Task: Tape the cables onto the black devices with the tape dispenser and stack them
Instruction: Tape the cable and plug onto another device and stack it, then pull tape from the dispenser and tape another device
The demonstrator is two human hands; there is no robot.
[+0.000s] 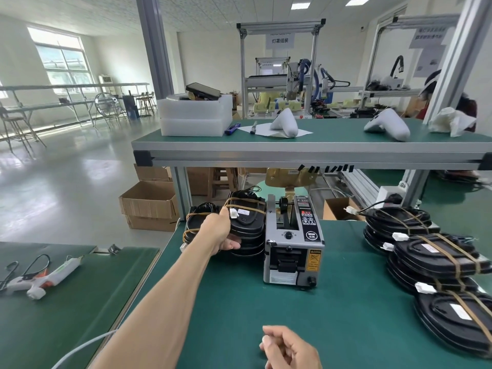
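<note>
Here the left hand (222, 230) clasps the taped, oval black plastic device (246, 217) atop the left stack beside the grey tape dispenser (292, 241); rigid, probably light, best gripped by its rim. The right hand (290, 348) curls loosely, empty.

The room is bright and evenly lit. Daylight enters through a large window (62, 61) at ten o'clock and makes pale glare on the glossy floor (66, 177) at nine o'clock. Ceiling light panels (300, 6) shine at twelve o'clock. Shadows on the green table (239, 302) are soft and weak. The wide lens bends straight lines near the edges. The right hand (291, 350) at six o'clock looks slightly blurred; far objects are soft.
</note>
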